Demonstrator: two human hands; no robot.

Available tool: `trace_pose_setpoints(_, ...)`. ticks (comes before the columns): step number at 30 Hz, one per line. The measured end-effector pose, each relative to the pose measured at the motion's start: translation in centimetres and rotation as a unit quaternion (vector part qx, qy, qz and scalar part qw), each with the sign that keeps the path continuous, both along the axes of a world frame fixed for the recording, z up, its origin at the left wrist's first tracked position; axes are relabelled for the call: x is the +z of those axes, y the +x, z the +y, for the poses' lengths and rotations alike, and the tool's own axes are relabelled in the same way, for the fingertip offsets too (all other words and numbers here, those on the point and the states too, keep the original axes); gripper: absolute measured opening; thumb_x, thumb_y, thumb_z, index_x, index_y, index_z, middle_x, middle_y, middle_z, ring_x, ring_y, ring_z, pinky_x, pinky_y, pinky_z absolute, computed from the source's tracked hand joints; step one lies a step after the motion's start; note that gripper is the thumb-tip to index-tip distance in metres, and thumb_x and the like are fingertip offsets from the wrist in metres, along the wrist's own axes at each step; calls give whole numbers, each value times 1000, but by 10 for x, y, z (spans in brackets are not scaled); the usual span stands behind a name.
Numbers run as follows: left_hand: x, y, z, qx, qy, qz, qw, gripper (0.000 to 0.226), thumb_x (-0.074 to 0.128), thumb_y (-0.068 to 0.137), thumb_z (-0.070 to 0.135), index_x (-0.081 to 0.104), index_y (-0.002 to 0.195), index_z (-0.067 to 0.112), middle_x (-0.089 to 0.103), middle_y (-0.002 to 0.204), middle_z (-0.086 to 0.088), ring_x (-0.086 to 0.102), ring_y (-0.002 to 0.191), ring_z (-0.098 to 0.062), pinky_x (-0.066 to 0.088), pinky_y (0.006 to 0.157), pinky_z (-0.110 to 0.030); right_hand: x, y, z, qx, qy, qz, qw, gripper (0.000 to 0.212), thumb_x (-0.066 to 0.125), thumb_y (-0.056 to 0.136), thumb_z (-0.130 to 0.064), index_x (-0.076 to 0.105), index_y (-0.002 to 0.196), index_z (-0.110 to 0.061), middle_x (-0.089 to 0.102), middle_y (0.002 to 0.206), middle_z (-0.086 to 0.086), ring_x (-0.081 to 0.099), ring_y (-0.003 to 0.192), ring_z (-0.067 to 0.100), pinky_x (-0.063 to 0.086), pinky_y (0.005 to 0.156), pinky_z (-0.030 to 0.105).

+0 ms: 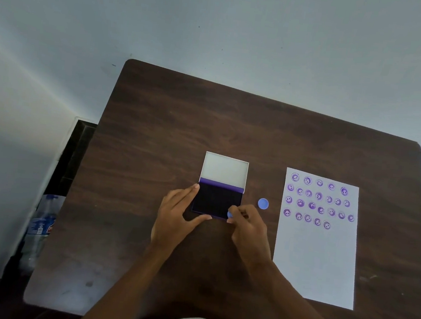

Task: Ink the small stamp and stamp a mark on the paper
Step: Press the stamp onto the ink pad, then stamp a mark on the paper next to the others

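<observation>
An open ink pad (216,200) with a dark purple surface and a raised white lid lies in the middle of the brown table. My left hand (176,219) brackets its left and near edges, fingers spread against the case. My right hand (246,228) pinches a small blue round stamp (229,215) at the pad's near right corner; whether the stamp touches the ink is hidden. To the right lies a white sheet of paper (315,261), its far half covered with several purple round marks.
A small blue round cap (263,204) rests between the ink pad and the paper. A plastic water bottle (41,227) stands on the floor left of the table (155,127). The wall is close behind the table's far edge.
</observation>
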State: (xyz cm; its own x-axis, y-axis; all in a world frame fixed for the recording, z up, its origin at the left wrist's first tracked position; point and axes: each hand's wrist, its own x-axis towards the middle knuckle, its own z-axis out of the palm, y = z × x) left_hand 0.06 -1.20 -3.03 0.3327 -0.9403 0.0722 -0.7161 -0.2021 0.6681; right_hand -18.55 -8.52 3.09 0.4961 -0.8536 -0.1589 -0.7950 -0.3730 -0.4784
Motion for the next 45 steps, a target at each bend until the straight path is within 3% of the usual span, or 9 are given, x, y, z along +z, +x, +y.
trace_pose_setpoints(2, -2, 0, 0, 0, -10, -8, 1000, 79, 66, 77, 61, 56, 135, 9, 64, 131, -4, 55, 121, -16, 45, 100, -30, -1, -1, -5, 27, -25, -10, 999, 32, 56, 91, -17, 59, 85, -48, 65, 99, 4, 63, 92, 21, 55, 82, 42)
trace_pose_setpoints(6, -2, -1, 0, -1, -20, -10, 1000, 79, 68, 75, 61, 57, 134, 9, 64, 131, -4, 56, 120, -16, 45, 100, -29, -2, -10, -23, 191, -27, -6, 981, 44, 80, 72, -5, 62, 110, -14, 66, 105, 9, 64, 92, 20, 58, 76, 28)
trace_pose_setpoints(11, 4, -1, -2, -3, -11, -17, 1000, 79, 66, 76, 63, 58, 133, 10, 65, 130, -4, 56, 120, -16, 45, 99, -29, -4, -17, -29, 232, -44, 37, 971, 41, 76, 78, -10, 58, 115, -14, 63, 112, 8, 63, 99, 20, 56, 84, 27)
trace_pose_setpoints(16, 5, -2, 1, -4, -4, -1, 1000, 84, 57, 77, 70, 53, 137, 11, 62, 132, -6, 53, 120, -19, 47, 100, -39, 8, -9, -11, 54, 17, 0, 998, 12, 57, 93, -26, 63, 102, -21, 66, 108, 7, 61, 93, 21, 50, 86, 34)
trace_pose_setpoints(20, 8, -2, 3, -11, 1, 9, 1000, 91, 52, 77, 76, 47, 143, 14, 57, 138, -6, 50, 124, -20, 45, 103, -43, 10, -33, 5, -161, 38, -104, 981, 18, 65, 90, -12, 66, 107, -4, 63, 103, -2, 58, 85, 0, 43, 90, 4)
trace_pose_setpoints(23, 18, -18, 11, 39, -3, 3, 999, 83, 59, 76, 63, 47, 142, 14, 50, 143, -7, 45, 128, -23, 38, 106, -40, 22, -73, 4, -273, -14, -162, 948, 14, 73, 84, -13, 71, 98, -10, 69, 95, -3, 62, 85, -3, 45, 80, 0)
trace_pose_setpoints(29, 17, -121, 10, -97, -82, -25, 992, 41, 57, 92, 38, 65, 123, 12, 63, 125, -7, 58, 115, -19, 45, 99, -33, 31, -174, -20, -335, -49, -135, 931, 22, 73, 83, -18, 70, 104, -9, 72, 101, 4, 67, 88, 15, 50, 76, 12)
trace_pose_setpoints(38, 0, -190, -25, -184, -33, -68, 980, 51, 57, 91, 46, 60, 131, 16, 61, 133, 0, 55, 117, -15, 48, 92, -31, 14, -224, -75, -259, -20, -79, 962, 23, 70, 85, -8, 66, 107, -2, 66, 105, 13, 60, 93, 13, 39, 68, -7)
trace_pose_setpoints(45, -5, -191, -24, -190, -18, -116, 975, 59, 67, 84, 52, 61, 131, 17, 60, 135, 1, 54, 115, -17, 48, 90, -35, 0, -230, -84, -260, 60, -121, 956, 26, 66, 88, -6, 59, 112, 0, 53, 109, -3, 57, 90, 7, 38, 64, -9)
